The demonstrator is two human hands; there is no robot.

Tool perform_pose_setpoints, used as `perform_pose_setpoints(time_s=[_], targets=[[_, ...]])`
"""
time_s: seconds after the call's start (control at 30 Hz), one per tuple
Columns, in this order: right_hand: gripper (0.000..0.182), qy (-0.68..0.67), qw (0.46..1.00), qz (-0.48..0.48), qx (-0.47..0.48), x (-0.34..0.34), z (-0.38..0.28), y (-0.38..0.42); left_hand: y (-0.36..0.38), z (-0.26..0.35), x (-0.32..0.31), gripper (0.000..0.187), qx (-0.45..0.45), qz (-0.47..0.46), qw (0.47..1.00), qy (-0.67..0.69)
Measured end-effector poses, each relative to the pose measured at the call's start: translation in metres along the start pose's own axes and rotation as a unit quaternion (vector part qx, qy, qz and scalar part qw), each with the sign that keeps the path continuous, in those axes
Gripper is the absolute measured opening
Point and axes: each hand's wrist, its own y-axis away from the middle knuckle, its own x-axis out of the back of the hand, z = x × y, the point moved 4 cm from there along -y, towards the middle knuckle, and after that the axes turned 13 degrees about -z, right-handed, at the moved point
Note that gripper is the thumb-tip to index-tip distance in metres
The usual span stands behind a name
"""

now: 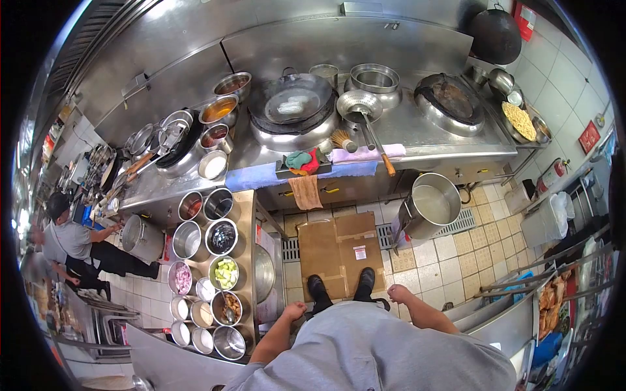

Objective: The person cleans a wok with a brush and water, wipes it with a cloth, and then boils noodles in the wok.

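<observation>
My left hand [295,310] hangs at my waist with its fingers curled, and I see nothing in it. It is nearest the prep table, where a bowl of cut green vegetable [226,273], a bowl of chopped purple onion [180,278] and a bowl of brown pieces with a spoon [227,309] stand. My right hand [399,294], also curled with nothing visible in it, hovers at my right side over the tiled floor. Neither hand touches any object. In front, a wok [290,98] sits on the range, with a perforated strainer [360,103] to its right.
A large pot of cloudy liquid [433,202] stands on the floor ahead right. Flattened cardboard [342,238] lies under my feet. A wooden-handled ladle [386,159] overhangs the range edge. Noodles [519,122] sit at the far right. A co-worker [72,234] bends beside another pot on the left.
</observation>
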Motion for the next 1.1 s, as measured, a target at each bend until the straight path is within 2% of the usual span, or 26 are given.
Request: perform_pose_setpoints(time_s=[0.17, 0.23, 0.3, 0.4, 0.53, 0.63, 0.7, 0.73, 0.8, 0.83, 0.97, 1.03, 1.1], targets=[[0.018, 0.023, 1.000, 0.019, 0.008, 0.002, -0.008, 0.006, 0.004, 0.009, 0.001, 0.032, 0.000, -0.018, 1.000, 0.006], [0.016, 0.035, 0.999, 0.020, 0.012, 0.002, -0.005, 0.003, 0.007, 0.009, 0.001, 0.032, -0.008, 0.003, 1.000, 0.005], [0.016, 0.096, 0.994, 0.022, 0.053, 0.003, -0.002, -0.003, 0.004, 0.007, 0.002, 0.033, -0.004, -0.005, 1.000, 0.017], [0.024, 0.027, 0.997, 0.054, 0.044, 0.005, -0.010, 0.009, 0.004, 0.008, 0.003, 0.033, 0.007, -0.008, 1.000, 0.010], [0.024, 0.042, 0.997, 0.043, 0.045, 0.006, -0.014, 0.011, -0.004, -0.003, 0.001, 0.033, 0.017, -0.011, 1.000, 0.016], [0.019, 0.064, 0.997, 0.031, 0.026, 0.006, -0.003, -0.001, 0.022, 0.028, 0.010, 0.033, 0.035, 0.005, 0.998, -0.044], [0.022, 0.221, 0.966, 0.032, 0.130, 0.005, 0.013, -0.024, 0.026, 0.033, 0.011, 0.033, 0.039, 0.010, 0.998, -0.056], [0.022, 0.221, 0.966, 0.032, 0.129, 0.005, 0.006, -0.018, 0.027, 0.035, 0.012, 0.033, 0.043, 0.015, 0.997, -0.069], [0.025, 0.015, 0.998, 0.047, 0.038, 0.007, -0.002, -0.001, 0.028, 0.037, 0.013, 0.034, 0.050, 0.009, 0.997, -0.062], [0.025, 0.016, 0.998, 0.047, 0.039, 0.008, -0.006, 0.003, 0.026, 0.032, 0.012, 0.034, 0.058, 0.003, 0.997, -0.056], [0.023, 0.058, 0.998, 0.025, 0.030, 0.008, -0.014, 0.010, 0.016, 0.021, 0.010, 0.034, 0.061, -0.012, 0.997, -0.034], [0.023, 0.071, 0.997, 0.015, 0.037, 0.009, -0.003, -0.003, 0.014, 0.020, 0.009, 0.034, 0.049, -0.008, 0.996, -0.068], [0.024, 0.234, 0.960, 0.018, 0.156, 0.007, 0.012, -0.025, 0.019, 0.025, 0.008, 0.034, 0.055, -0.008, 0.997, -0.053]])
